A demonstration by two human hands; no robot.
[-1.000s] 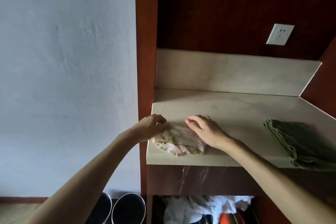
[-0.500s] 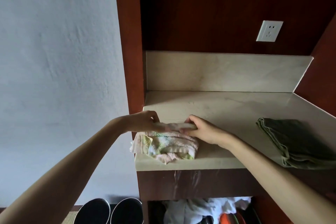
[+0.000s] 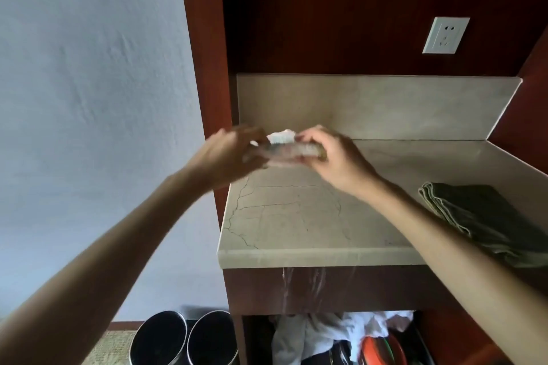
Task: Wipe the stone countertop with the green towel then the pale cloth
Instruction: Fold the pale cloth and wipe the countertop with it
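The left hand (image 3: 234,154) is smeared by motion blur, so the lie of its fingers cannot be made out, and whether the cloth is truly gripped on that side cannot be told. The pale cloth (image 3: 284,147) is also blurred and partly covered by both hands; only a bunched strip with a white tuft at its top is seen. It is held above the stone countertop (image 3: 284,216), over the left rear part, with its long axis running left to right between the hands. Its right end is pinched by the curled fingers of the right hand (image 3: 332,157). The green towel (image 3: 480,216) is laid folded at the right of the counter (its far side is cut off by the picture's edge), well apart from the cloth, its long axis slanting from rear left to front right.
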